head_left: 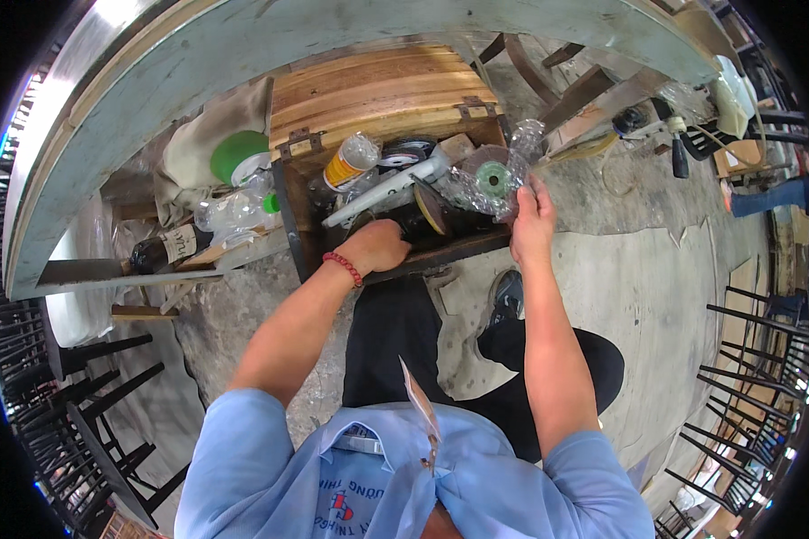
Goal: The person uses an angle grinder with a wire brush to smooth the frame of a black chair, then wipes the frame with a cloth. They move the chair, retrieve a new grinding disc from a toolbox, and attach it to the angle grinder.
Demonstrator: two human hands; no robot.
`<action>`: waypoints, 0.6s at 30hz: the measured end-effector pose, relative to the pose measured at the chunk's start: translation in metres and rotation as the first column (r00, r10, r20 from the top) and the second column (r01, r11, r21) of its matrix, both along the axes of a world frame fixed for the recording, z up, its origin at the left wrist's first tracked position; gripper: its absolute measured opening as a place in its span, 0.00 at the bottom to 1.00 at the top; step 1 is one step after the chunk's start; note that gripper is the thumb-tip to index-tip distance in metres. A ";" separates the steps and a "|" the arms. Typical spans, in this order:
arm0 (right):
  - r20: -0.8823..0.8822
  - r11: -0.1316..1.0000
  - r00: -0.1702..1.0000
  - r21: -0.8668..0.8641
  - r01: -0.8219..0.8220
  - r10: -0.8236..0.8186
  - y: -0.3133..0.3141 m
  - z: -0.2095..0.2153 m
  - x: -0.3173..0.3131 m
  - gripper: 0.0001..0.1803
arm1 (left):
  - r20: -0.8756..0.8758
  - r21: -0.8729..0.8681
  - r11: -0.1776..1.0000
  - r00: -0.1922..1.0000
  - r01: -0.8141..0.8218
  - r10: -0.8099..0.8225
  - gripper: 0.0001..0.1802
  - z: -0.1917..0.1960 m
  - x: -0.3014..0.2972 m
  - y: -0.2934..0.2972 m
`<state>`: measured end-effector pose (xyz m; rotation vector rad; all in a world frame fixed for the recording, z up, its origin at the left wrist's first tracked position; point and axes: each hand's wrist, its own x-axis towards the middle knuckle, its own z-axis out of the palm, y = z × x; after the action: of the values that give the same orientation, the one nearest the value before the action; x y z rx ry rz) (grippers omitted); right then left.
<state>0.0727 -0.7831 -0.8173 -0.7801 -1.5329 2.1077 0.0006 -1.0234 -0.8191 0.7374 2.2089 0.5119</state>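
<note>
"By the grey-blue bench (377, 29), what's the status?"

"Wooden box (458, 253), open, w/ its hinged lid (377, 85) back. So opening's done. Box is still pretty full, tho."

"Contents, biggest 1st?"

"Long white tube (391, 189) lying diagonally across. Then a clear-wrapped disc w/ green centre (493, 180), up at the box's R end, above the rim."

"Hands?"

"R hand (534, 220) has fingers closed on the wrap's outer edge, looks like a light pinch. L hand (377, 244) is down inside the front wall, fingers hidden, so can't tell if it's gripping."

"Smaller stuff?"

"Yellow-and-white tub (346, 163) near the L end, plus a thin tilted disc (430, 208) mid-box."

"So how far along?"

"Early, I'd judge: one disc raised but not clear of the box area, most other pcs inside. Can't say more re: what's left."
</note>
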 end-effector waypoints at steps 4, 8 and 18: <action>-0.047 0.995 0.998 -0.095 0.031 -0.036 0.004 -0.007 0.020 0.19 | -0.129 -0.169 0.985 0.990 0.035 -0.057 0.16 -0.002 0.004 0.006; -0.080 0.995 0.996 -0.090 0.036 -0.043 -0.001 -0.010 0.031 0.20 | -0.485 -0.247 0.964 0.848 0.101 -0.213 0.12 -0.029 0.028 0.006; -0.035 0.992 0.999 -0.127 0.013 -0.018 0.002 -0.010 0.040 0.22 | -0.327 -0.346 0.879 0.836 0.328 -0.441 0.10 0.002 0.012 -0.039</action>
<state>0.1126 -0.7810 -0.8272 -0.7900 -1.3807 2.2127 0.0126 -1.0620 -0.8169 1.1829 2.3338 -0.1732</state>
